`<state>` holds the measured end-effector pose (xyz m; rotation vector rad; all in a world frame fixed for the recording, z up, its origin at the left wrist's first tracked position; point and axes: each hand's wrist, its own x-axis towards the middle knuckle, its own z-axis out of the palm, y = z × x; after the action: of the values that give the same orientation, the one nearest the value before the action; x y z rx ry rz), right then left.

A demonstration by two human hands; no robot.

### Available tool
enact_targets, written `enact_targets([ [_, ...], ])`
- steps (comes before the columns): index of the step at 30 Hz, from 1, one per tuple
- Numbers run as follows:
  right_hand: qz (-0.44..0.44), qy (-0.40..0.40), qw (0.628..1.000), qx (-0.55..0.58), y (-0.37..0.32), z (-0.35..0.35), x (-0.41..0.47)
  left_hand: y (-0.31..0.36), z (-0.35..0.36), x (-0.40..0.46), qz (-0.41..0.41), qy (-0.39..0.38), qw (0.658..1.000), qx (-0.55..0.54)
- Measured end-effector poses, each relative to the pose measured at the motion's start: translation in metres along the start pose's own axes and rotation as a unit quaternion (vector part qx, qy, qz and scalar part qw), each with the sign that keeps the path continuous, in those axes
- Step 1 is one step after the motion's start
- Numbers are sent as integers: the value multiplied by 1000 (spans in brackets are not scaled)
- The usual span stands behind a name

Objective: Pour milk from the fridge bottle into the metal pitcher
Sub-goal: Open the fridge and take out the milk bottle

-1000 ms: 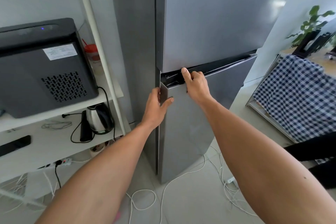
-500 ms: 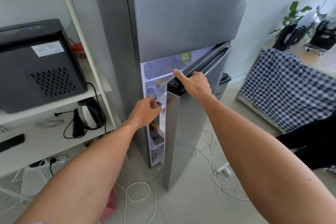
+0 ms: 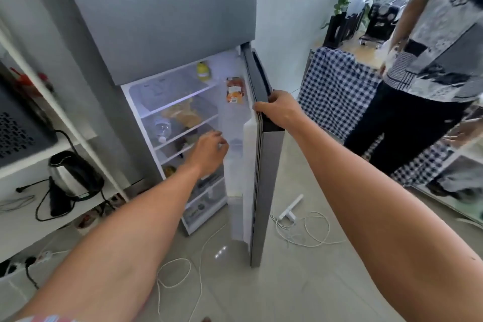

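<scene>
The grey fridge [image 3: 162, 15] stands ahead with its lower door [image 3: 269, 178] swung wide to the right. My right hand [image 3: 278, 110] grips the door's top edge. My left hand [image 3: 209, 150] reaches into the lit compartment at the middle shelves, fingers loosely curled and holding nothing. A clear plastic bottle [image 3: 162, 129] lies on its side on a shelf, left of that hand. A yellow bottle [image 3: 203, 70] stands on the top shelf and an orange packet [image 3: 234, 90] sits in the door rack. I see no metal pitcher and cannot tell which bottle holds milk.
A white shelf unit [image 3: 31, 165] at left carries a black appliance [image 3: 18, 125] and a steel kettle [image 3: 70, 172]. White cables [image 3: 300, 227] and a power strip [image 3: 290, 208] lie on the floor. Another person [image 3: 428, 86] stands at right beside a checked cloth [image 3: 337, 91].
The lower fridge door went from shut to wide open, pulled by my right hand. My left hand left the door edge and moved into the compartment. Another person came into view at right.
</scene>
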<state>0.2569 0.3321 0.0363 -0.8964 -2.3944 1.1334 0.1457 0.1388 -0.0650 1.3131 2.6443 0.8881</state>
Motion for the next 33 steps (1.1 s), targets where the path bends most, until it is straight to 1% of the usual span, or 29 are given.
enact_targets([
  [8,34,79,991,-101,50,-74,-8,70,48,35,93,-93,991,32],
  [11,57,102,981,-154,61,-87,-4,85,60,50,108,-112,986,58],
  [13,65,119,968,-211,67,-90,-3,93,67,58,133,-115,981,79],
  [16,38,142,942,-301,84,-91,5,100,77,68,176,-107,975,79],
  [19,22,156,922,-354,99,-95,13,99,87,77,205,-98,971,76],
  [22,24,174,917,-359,107,-98,18,97,95,81,228,-80,969,59],
  [23,24,180,918,-353,108,-98,19,96,96,81,236,-62,969,43],
  [25,28,191,919,-343,106,-97,17,95,99,78,249,-1,969,-1],
  [27,30,204,924,-322,104,-96,15,92,105,71,231,59,971,-27],
  [28,28,211,925,-316,103,-96,15,91,108,66,202,66,976,-43],
  [29,24,217,924,-315,104,-96,15,90,112,63,157,53,984,-66],
  [31,14,225,920,-321,107,-96,17,86,123,56,45,-6,992,-114],
  [33,8,233,919,-319,109,-96,18,85,134,51,-49,-69,985,-152],
])
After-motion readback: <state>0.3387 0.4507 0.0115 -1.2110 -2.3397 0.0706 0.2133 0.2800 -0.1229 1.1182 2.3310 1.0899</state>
